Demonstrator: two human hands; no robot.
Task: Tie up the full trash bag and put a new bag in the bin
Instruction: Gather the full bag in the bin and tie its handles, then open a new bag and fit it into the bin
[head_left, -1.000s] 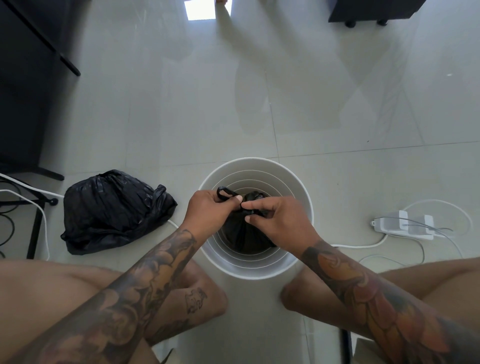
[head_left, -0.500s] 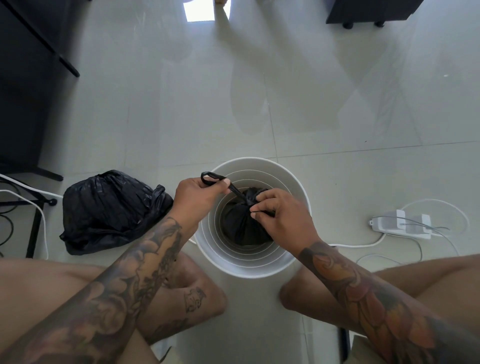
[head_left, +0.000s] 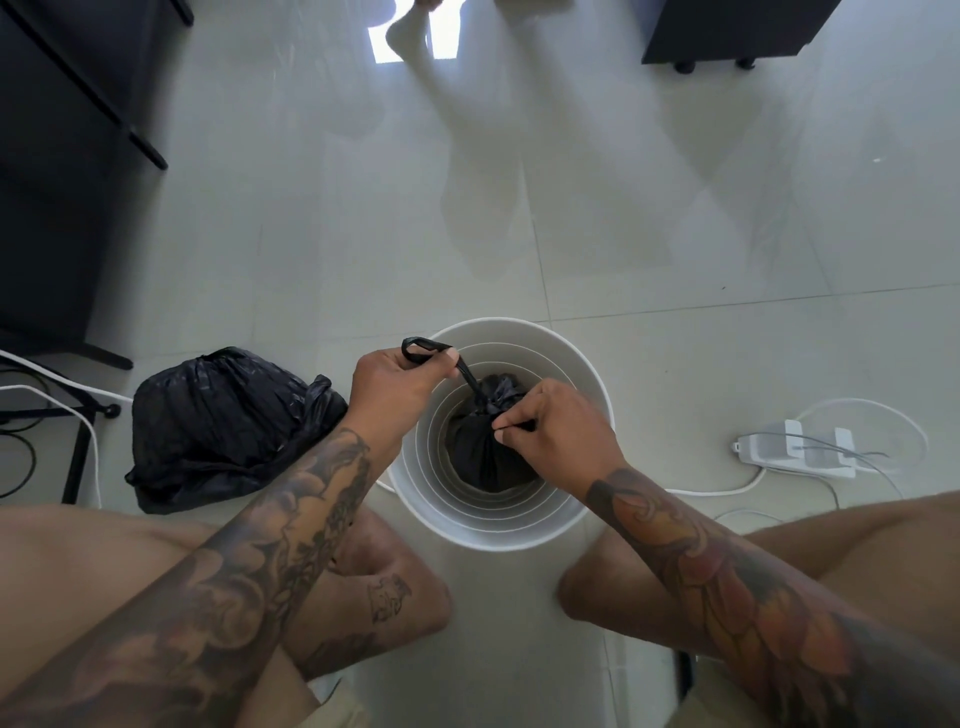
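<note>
A round white bin (head_left: 587, 374) stands on the tiled floor between my knees. Inside it sits a small black trash bag (head_left: 480, 452), gathered at its neck. My left hand (head_left: 397, 387) grips one black handle strap of the bag and holds it taut over the bin's left rim. My right hand (head_left: 550, 434) pinches the other strap at the knot above the bag. A second black bag (head_left: 218, 421), bulging and crumpled, lies on the floor left of the bin.
A white power strip (head_left: 797, 457) with plugged adapters and cables lies right of the bin. Black furniture legs (head_left: 78, 447) and white cables stand at the far left. A dark cabinet on castors (head_left: 727, 31) is at the top right. Another person's foot (head_left: 410, 26) shows at the top.
My left hand has pulled its strap out to the left and the knot has drawn tighter on the bag's neck. My right hand stays at the knot.
</note>
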